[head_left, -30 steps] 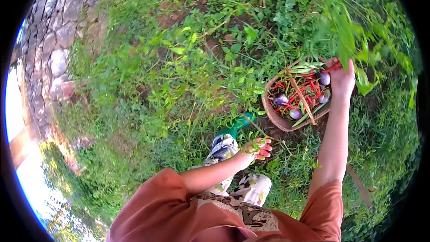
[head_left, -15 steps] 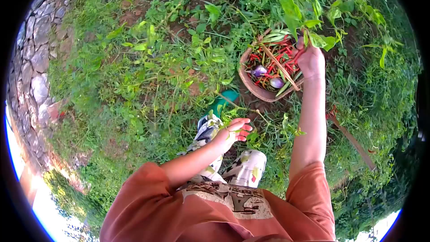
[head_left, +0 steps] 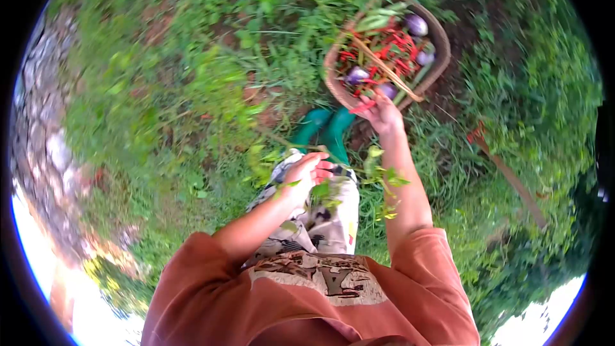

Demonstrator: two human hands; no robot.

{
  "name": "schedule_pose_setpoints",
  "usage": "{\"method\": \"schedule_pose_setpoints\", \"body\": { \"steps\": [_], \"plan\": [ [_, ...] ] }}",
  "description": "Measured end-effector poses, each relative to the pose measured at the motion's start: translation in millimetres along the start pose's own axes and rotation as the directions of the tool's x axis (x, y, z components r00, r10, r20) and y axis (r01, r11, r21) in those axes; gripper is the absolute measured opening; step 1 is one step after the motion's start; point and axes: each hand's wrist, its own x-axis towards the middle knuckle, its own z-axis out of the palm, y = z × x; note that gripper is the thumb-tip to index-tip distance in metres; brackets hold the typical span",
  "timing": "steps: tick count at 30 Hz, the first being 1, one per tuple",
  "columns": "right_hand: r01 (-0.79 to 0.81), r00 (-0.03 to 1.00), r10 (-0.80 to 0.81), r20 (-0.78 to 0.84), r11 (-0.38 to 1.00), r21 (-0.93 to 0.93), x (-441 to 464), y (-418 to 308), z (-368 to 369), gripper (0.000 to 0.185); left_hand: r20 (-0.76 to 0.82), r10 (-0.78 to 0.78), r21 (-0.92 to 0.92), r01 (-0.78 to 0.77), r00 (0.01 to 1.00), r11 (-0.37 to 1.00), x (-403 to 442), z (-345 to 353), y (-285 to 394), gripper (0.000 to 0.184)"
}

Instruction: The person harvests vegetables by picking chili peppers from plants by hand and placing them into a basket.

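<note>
In the head view, my right hand is at the near rim of a woven basket, its fingers closed on a red chili pepper. The basket holds many red chilies, several purple-and-white eggplants and long green pods; its thin handle crosses above them. My left hand is lower and to the left, in front of my legs. Its fingers are loosely bent and apart, with nothing visible in them. A leafy plant stem passes close by its fingertips.
Green boots stand below the basket. Weeds and leafy plants cover the ground, blurred in places. A stone wall runs along the left. A long, narrow blade-like tool with a red end lies in grass at right.
My right hand has moved down and left, from the basket's right side to its near rim. The basket appears higher in view, with more contents showing. My left hand has shifted left and slightly up.
</note>
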Motion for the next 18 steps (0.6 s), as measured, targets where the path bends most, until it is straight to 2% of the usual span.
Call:
{"method": "schedule_pose_setpoints", "body": {
  "steps": [1,2,3,4,5,6,8,10,12,14,16,17,18],
  "plan": [
    [0.025,0.999,-0.028,0.030,0.993,0.118,-2.6,-0.1,-2.4,0.040,0.032,-0.029,-0.044,0.031,0.999,0.999,5.3,-2.2,-1.8,0.027],
    [0.056,0.997,-0.064,0.048,0.985,0.161,-3.5,-1.1,-2.7,0.041,0.054,-0.055,-0.094,0.060,0.997,0.994,9.6,-3.4,-4.5,0.026],
    [0.084,0.984,-0.114,0.140,0.975,0.204,-4.8,-2.6,-5.2,0.043,0.043,-0.012,-0.024,0.013,0.999,1.000,11.0,6.1,-5.4,0.027],
    [0.112,0.979,-0.154,0.138,0.956,0.269,-11.5,-5.1,-1.9,0.043,0.038,0.049,0.043,-0.051,0.998,0.998,14.6,16.6,-2.7,0.027],
    [0.109,0.965,-0.177,0.192,0.941,0.319,-18.2,-9.8,-0.8,0.044,0.038,0.026,0.094,-0.029,0.999,0.995,25.6,24.4,2.8,0.027],
    [0.096,0.949,-0.196,0.246,0.925,0.368,-25.3,-12.8,-0.7,0.044,0.084,0.077,0.077,-0.083,0.993,0.994,36.0,32.8,4.4,0.028],
    [0.121,0.915,-0.247,0.318,0.922,0.367,-41.3,-21.3,3.4,0.048,-0.013,0.154,0.102,-0.152,0.988,0.983,49.2,78.0,20.6,0.029],
    [0.125,0.872,-0.288,0.395,0.913,0.389,-55.1,-29.3,6.1,0.049,0.034,0.184,0.074,-0.186,0.982,0.980,64.6,106.2,33.8,0.030],
    [0.167,0.847,-0.322,0.424,0.916,0.364,-58.4,-33.3,5.3,0.049,0.085,0.171,0.053,-0.176,0.982,0.983,79.5,117.8,40.7,0.027],
    [0.202,0.850,-0.324,0.416,0.929,0.310,-61.5,-38.9,5.3,0.051,0.088,0.211,0.204,-0.225,0.973,0.953,90.8,125.2,44.2,0.022],
    [0.259,0.919,-0.297,0.260,0.951,0.171,-63.7,-46.4,6.6,0.051,0.069,0.262,0.204,-0.271,0.963,0.941,99.3,132.2,43.4,0.017],
    [0.308,0.941,-0.305,0.149,0.951,-0.003,-56.7,-50.3,3.7,0.048,-0.016,0.306,0.273,-0.290,0.952,0.917,107.2,131.5,44.9,0.016],
    [0.386,0.922,-0.384,0.041,0.910,-0.150,-51.2,-56.6,1.0,0.044,-0.095,0.357,0.339,-0.307,0.929,0.889,117.0,130.2,47.6,0.016]
  ]
}}
